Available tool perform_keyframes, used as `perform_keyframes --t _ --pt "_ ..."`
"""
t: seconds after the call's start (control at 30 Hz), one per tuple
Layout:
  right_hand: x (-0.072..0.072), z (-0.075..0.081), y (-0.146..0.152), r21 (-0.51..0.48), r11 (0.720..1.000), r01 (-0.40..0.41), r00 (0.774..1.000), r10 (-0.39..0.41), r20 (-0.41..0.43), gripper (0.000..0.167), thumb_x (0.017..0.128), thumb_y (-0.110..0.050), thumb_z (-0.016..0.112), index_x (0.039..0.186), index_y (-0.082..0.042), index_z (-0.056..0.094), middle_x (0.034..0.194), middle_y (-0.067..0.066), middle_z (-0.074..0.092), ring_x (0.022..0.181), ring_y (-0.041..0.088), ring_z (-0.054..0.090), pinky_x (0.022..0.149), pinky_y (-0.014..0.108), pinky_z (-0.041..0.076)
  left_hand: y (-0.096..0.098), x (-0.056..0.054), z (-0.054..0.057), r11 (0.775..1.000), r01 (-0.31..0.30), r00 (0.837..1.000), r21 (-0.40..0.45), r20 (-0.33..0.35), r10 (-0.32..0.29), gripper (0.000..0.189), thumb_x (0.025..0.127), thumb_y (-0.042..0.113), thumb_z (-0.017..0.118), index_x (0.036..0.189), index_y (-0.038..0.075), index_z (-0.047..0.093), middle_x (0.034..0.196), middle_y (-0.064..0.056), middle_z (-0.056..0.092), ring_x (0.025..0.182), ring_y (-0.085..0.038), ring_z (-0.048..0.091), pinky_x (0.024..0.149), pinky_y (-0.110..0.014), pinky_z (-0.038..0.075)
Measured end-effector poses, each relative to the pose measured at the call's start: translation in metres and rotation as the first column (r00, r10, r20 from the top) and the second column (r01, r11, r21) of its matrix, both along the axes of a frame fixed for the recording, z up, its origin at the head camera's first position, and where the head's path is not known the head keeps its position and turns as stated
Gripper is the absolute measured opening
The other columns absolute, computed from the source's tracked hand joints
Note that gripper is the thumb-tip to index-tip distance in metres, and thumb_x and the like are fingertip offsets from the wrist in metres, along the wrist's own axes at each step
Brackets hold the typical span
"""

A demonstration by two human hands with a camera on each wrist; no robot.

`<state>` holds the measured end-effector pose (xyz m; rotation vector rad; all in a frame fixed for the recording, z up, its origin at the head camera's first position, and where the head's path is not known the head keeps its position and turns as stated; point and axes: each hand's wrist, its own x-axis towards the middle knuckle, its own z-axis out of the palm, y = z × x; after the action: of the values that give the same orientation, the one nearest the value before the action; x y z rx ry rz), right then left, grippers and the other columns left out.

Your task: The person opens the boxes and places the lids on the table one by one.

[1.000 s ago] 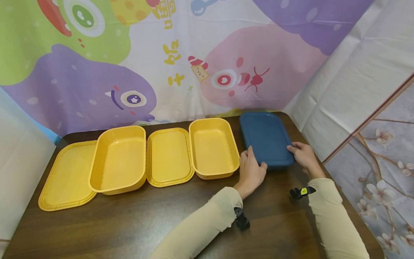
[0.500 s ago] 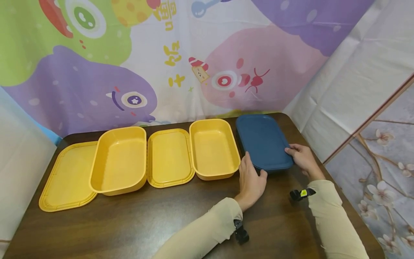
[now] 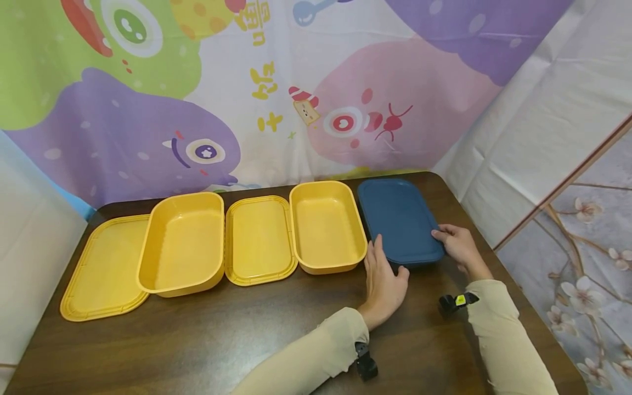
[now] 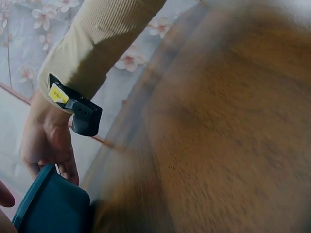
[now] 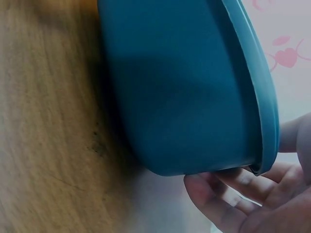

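A dark blue food container (image 3: 402,222) with its lid on stands at the table's right end, just right of a yellow container (image 3: 328,236) with no lid. My right hand (image 3: 461,247) holds its right front corner; in the right wrist view, the thumb is up by the lid rim (image 5: 265,111) and curled fingers (image 5: 204,194) touch the side wall below. My left hand (image 3: 385,288) is at the left front corner, fingers fairly straight along the side and thumb near the front edge. In the left wrist view only a bit of that hand shows at the edge.
Left of these lie a yellow lid (image 3: 260,241), a larger yellow container (image 3: 185,241), and another yellow lid (image 3: 103,269) partly under it. The brown table (image 3: 197,340) meets a cartoon-printed cloth (image 3: 276,109) at the back.
The blue container has slid left and slightly towards me, close to the yellow container beside it. Both hands have moved with it, and my left hand's fingers look straighter.
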<state>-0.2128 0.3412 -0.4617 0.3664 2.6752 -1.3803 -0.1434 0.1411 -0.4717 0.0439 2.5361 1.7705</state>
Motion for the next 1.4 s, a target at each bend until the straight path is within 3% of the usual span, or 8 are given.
perform_keyframes --t 0.3,0.6,0.77,0.9,1.13,1.4 --pt "0.001 -0.001 -0.003 0.001 1.000 0.006 1.000 -0.006 -0.017 0.057 0.101 -0.030 0.048 0.141 0.011 0.042 0.135 0.030 0.052 0.102 0.016 0.057 0.069 0.012 0.046 -0.009 0.005 0.001 0.998 0.064 0.998 0.004 0.001 -0.064 0.073 0.091 0.013 0.058 0.154 0.013 0.021 0.163 -0.018 0.011 0.150 -0.032 0.019 0.115 -0.051 0.031" --pt "0.000 0.004 -0.006 0.004 1.000 0.004 0.999 -0.004 -0.034 0.057 0.102 -0.031 0.047 0.140 0.011 0.043 0.133 0.030 0.052 0.116 0.032 0.053 0.072 0.012 0.043 -0.018 0.010 0.001 0.994 0.107 0.994 0.012 0.017 -0.108 0.070 0.091 0.013 0.058 0.153 0.008 0.025 0.161 -0.020 0.016 0.147 -0.036 0.025 0.116 -0.051 0.030" --pt "0.000 0.003 -0.004 0.007 1.000 0.007 1.000 -0.007 -0.017 0.057 0.101 -0.032 0.047 0.141 0.010 0.043 0.135 0.029 0.052 0.115 0.029 0.054 0.072 0.013 0.044 -0.025 0.012 -0.002 0.990 0.138 0.990 -0.004 0.030 -0.138 0.072 0.090 0.014 0.058 0.153 0.005 0.025 0.160 -0.018 0.022 0.145 -0.034 0.031 0.116 -0.050 0.030" --pt "0.002 0.003 -0.004 -0.002 1.000 0.010 1.000 -0.010 -0.012 0.057 0.101 -0.032 0.047 0.141 0.009 0.043 0.135 0.029 0.052 0.111 0.026 0.055 0.071 0.014 0.045 -0.030 0.012 -0.005 0.991 0.134 0.990 -0.002 0.036 -0.133 0.071 0.090 0.014 0.056 0.153 0.002 0.025 0.159 -0.016 0.025 0.144 -0.031 0.031 0.116 -0.049 0.030" --pt "0.003 0.000 -0.005 -0.011 1.000 -0.001 1.000 0.001 0.002 0.059 0.102 -0.032 0.045 0.143 0.010 0.039 0.137 0.030 0.049 0.120 0.033 0.050 0.074 0.013 0.043 -0.033 0.009 -0.014 0.993 0.114 0.992 -0.007 0.053 -0.113 0.070 0.089 0.013 0.057 0.150 -0.003 0.028 0.157 -0.020 0.030 0.142 -0.035 0.035 0.114 -0.050 0.033" --pt "0.002 -0.004 -0.007 0.015 1.000 -0.021 1.000 0.021 0.005 0.057 0.103 -0.028 0.042 0.143 0.012 0.036 0.135 0.031 0.047 0.121 0.036 0.047 0.093 0.037 0.043 -0.031 0.000 -0.027 0.998 0.059 0.995 -0.025 0.076 -0.057 0.072 0.090 0.018 0.062 0.150 -0.004 0.029 0.151 -0.024 0.037 0.137 -0.040 0.041 0.111 -0.050 0.036"
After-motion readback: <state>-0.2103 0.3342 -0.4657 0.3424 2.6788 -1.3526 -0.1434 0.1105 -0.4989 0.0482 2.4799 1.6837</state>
